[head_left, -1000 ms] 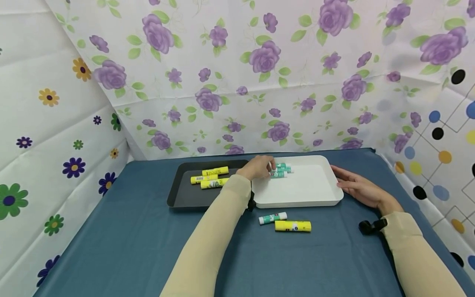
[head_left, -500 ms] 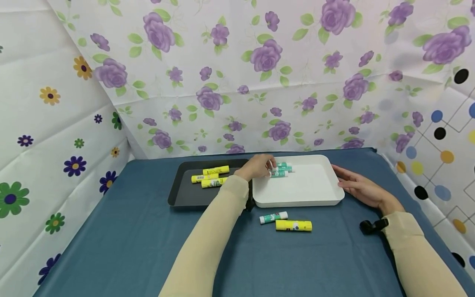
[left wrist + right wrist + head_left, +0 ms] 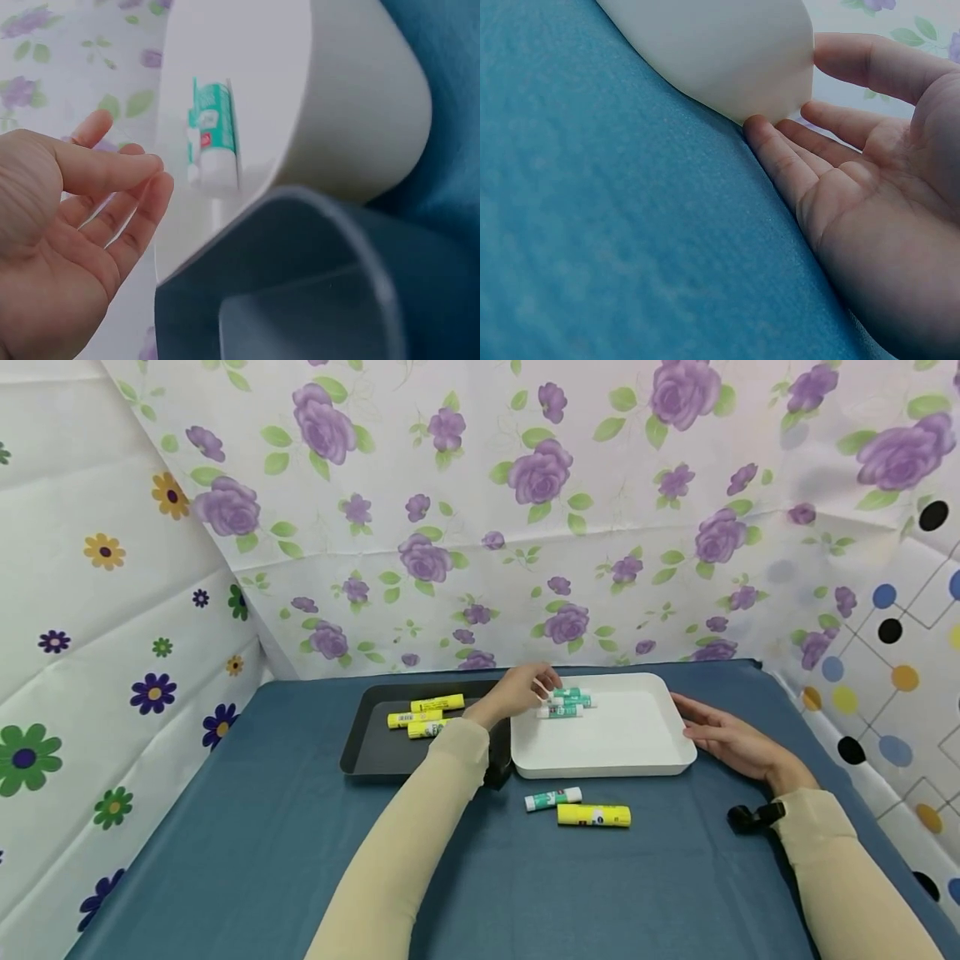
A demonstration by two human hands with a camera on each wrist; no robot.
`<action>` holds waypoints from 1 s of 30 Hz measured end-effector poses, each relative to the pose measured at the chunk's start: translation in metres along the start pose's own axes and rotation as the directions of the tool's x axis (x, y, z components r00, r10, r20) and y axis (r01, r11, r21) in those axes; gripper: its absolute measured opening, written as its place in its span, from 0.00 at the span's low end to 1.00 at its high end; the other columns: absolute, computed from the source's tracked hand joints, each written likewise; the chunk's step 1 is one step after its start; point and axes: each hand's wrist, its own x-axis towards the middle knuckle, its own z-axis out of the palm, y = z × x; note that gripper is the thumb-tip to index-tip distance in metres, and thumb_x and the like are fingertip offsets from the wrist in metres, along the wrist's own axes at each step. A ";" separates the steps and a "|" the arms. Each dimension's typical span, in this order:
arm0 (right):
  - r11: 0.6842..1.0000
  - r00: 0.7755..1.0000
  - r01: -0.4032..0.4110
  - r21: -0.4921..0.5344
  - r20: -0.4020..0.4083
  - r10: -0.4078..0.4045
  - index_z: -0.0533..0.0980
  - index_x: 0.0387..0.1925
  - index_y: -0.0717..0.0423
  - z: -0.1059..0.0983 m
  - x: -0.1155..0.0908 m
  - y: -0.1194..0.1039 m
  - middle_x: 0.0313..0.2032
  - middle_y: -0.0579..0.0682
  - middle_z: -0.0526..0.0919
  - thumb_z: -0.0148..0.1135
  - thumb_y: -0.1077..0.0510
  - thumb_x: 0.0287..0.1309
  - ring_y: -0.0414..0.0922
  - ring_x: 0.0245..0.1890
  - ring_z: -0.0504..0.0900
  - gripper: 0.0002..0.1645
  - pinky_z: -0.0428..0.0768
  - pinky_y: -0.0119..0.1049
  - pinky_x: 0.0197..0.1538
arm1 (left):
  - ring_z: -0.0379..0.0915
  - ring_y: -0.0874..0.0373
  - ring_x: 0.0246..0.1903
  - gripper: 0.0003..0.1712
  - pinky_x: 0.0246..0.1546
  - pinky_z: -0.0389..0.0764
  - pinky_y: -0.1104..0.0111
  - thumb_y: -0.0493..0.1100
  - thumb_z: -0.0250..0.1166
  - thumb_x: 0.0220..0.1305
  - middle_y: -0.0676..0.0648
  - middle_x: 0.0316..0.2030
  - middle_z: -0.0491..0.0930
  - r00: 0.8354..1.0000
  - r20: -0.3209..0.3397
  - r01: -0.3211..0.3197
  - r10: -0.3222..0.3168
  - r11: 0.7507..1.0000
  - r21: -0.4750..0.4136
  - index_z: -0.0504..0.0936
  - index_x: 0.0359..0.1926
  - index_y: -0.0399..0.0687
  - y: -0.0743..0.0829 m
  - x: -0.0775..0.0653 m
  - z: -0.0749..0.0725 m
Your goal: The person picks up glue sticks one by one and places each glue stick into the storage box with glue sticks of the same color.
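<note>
My left hand (image 3: 517, 692) is over the left end of the white tray (image 3: 630, 747). Its thumb and fingers are loosely bent with nothing between them, as the left wrist view shows. Just beyond the fingertips lie three green-and-white glue sticks (image 3: 561, 712) in that tray, seen partly overlapping as one green glue stick (image 3: 217, 124) in the left wrist view. My right hand (image 3: 731, 743) touches the tray's right end. In the right wrist view its extended fingers (image 3: 784, 161) and thumb meet the outer wall of the white tray (image 3: 727, 52).
A dark grey tray (image 3: 367, 752) adjoins on the left, bearing three yellow glue sticks (image 3: 437, 703), one partly behind the left arm. In front of the white tray lie a green-and-white glue stick (image 3: 552, 799) and a yellow glue stick (image 3: 593, 815) on the blue cloth (image 3: 600, 893).
My left hand has drawn back slightly up and to the left, away from the front green glue stick, which shows more fully now. The right hand stays at the tray's end.
</note>
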 end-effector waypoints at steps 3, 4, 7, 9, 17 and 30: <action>1.000 1.000 0.002 0.001 0.004 -0.002 0.36 0.85 0.46 0.001 0.001 -0.001 0.83 0.54 0.30 0.47 0.61 0.82 0.57 0.82 0.32 0.44 0.69 0.22 0.63 | 0.79 0.43 0.55 0.23 0.55 0.82 0.62 0.18 0.59 0.67 0.32 0.58 0.77 1.000 -0.003 -0.029 0.029 0.998 -0.049 0.79 0.60 0.35 0.001 -0.008 0.000; 1.000 1.000 0.002 0.000 0.002 -0.002 0.36 0.85 0.46 0.001 0.001 -0.001 0.83 0.54 0.30 0.47 0.61 0.82 0.56 0.82 0.31 0.44 0.69 0.21 0.63 | 0.79 0.42 0.56 0.22 0.56 0.82 0.61 0.19 0.59 0.68 0.32 0.59 0.77 0.999 -0.001 -0.043 0.043 0.997 -0.065 0.79 0.60 0.34 0.002 -0.011 0.000; 1.000 1.000 0.004 -0.002 -0.001 -0.004 0.36 0.85 0.45 0.000 0.000 -0.002 0.83 0.54 0.30 0.47 0.61 0.82 0.54 0.82 0.32 0.44 0.68 0.21 0.63 | 0.78 0.41 0.57 0.21 0.57 0.82 0.61 0.21 0.59 0.70 0.31 0.59 0.77 0.996 -0.001 -0.091 0.092 0.992 -0.086 0.78 0.61 0.34 0.007 -0.024 0.000; 1.000 1.000 0.003 0.000 -0.003 -0.003 0.36 0.85 0.45 0.000 0.000 -0.003 0.83 0.53 0.30 0.47 0.61 0.82 0.51 0.83 0.33 0.44 0.68 0.21 0.63 | 0.79 0.42 0.56 0.19 0.57 0.82 0.62 0.23 0.60 0.71 0.33 0.58 0.78 0.992 -0.015 -0.123 0.122 0.989 -0.087 0.79 0.60 0.35 0.011 -0.034 0.000; 1.000 1.000 0.007 0.002 0.009 -0.007 0.35 0.85 0.45 0.000 0.002 -0.006 0.83 0.53 0.29 0.46 0.61 0.82 0.48 0.83 0.34 0.44 0.69 0.21 0.64 | 0.79 0.41 0.56 0.15 0.53 0.83 0.61 0.27 0.61 0.73 0.38 0.57 0.80 0.978 -0.079 -0.200 0.191 0.972 -0.125 0.80 0.57 0.40 0.020 -0.077 0.005; 1.000 1.000 0.023 0.000 0.021 -0.023 0.36 0.85 0.44 0.003 0.000 0.002 0.84 0.52 0.30 0.44 0.62 0.83 0.26 0.75 0.54 0.43 0.69 0.22 0.64 | 0.80 0.46 0.54 0.14 0.55 0.82 0.60 0.29 0.61 0.74 0.39 0.56 0.80 0.967 -0.022 -0.254 0.254 0.951 -0.175 0.81 0.57 0.42 0.006 -0.128 0.036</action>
